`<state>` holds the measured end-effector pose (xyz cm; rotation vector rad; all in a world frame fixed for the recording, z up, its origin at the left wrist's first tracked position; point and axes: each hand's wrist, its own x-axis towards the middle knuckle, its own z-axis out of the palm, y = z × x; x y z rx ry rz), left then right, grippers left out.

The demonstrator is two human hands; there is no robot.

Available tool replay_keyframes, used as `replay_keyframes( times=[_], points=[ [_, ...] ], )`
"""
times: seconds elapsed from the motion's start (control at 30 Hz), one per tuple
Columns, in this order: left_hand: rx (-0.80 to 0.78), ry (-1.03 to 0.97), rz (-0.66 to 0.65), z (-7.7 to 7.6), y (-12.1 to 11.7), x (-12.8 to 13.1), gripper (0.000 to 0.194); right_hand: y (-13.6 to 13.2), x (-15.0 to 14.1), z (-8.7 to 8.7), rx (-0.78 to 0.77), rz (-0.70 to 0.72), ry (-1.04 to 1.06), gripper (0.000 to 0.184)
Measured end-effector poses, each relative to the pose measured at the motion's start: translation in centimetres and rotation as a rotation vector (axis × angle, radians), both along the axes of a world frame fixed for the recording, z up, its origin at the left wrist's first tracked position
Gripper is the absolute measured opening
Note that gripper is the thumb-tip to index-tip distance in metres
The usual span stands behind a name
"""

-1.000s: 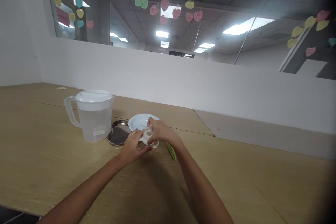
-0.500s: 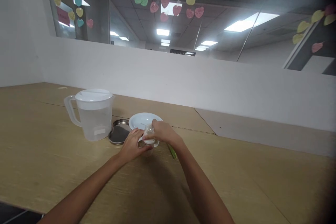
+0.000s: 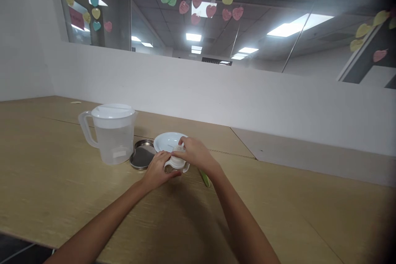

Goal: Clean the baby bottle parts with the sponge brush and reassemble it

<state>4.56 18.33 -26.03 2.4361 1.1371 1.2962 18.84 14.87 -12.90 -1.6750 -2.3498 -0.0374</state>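
Both my hands meet over a small white handled cup with a pale teat-like top (image 3: 175,164), standing on the wooden table (image 3: 278,214). My left hand (image 3: 157,172) wraps the cup's body from the left, fingers closed round it. My right hand (image 3: 192,154) pinches the top piece from above. Just behind them sits a white bowl (image 3: 165,140). A green utensil (image 3: 204,178) lies under my right wrist.
A lidded clear plastic jug (image 3: 110,133) with water stands at the left, a round metal tin (image 3: 141,158) beside it. A low white partition (image 3: 235,95) closes the table's far side. Paper hearts are stuck on the glass above.
My hands have stayed on the cup, the right one shifting slightly on the top piece. The view has drifted a little to the left.
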Motion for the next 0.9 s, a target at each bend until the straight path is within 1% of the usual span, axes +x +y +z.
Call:
replay_keyframes(
  times=[0.17,0.27,0.47,0.6,0.9],
  points=[
    [0.002,0.001,0.012,-0.04,0.06,0.03,0.051,-0.21,-0.82,-0.29,0.073,-0.097,-0.132,0.045],
    [0.0,-0.002,0.011,0.08,-0.01,0.05,0.049,-0.31,-1.04,-0.23,0.079,-0.096,-0.178,0.046],
    [-0.022,-0.009,-0.008,0.12,-0.09,0.06,0.047,-0.4,-0.77,0.01,0.059,-0.03,-0.173,0.04],
    [-0.028,-0.022,-0.021,0.05,-0.04,0.03,0.048,-0.5,-0.41,0.13,0.02,0.004,-0.123,0.039],
    [-0.023,-0.019,-0.026,-0.08,0.13,-0.06,0.048,-0.67,-0.52,0.15,-0.001,-0.027,-0.081,0.044]
  ],
)
